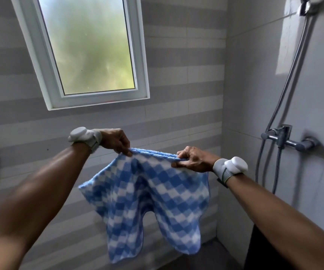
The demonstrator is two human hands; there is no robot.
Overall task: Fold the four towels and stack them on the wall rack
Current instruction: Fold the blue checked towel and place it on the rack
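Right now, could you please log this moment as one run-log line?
left hand: pinching towel's top edge | right hand: pinching same edge | checked towel: hanging in mid-air

A dark, blurred strip of floor shows at the foot of the striped grey tiled wall, near the bottom corner; nothing is seen lying on it.

Bare forearms — grey-strapped white wrist pucks

The towel I held was checked in blue and white. My wristbands were grey with white pods. The wall tiles ran in grey stripes; the window frame was white.
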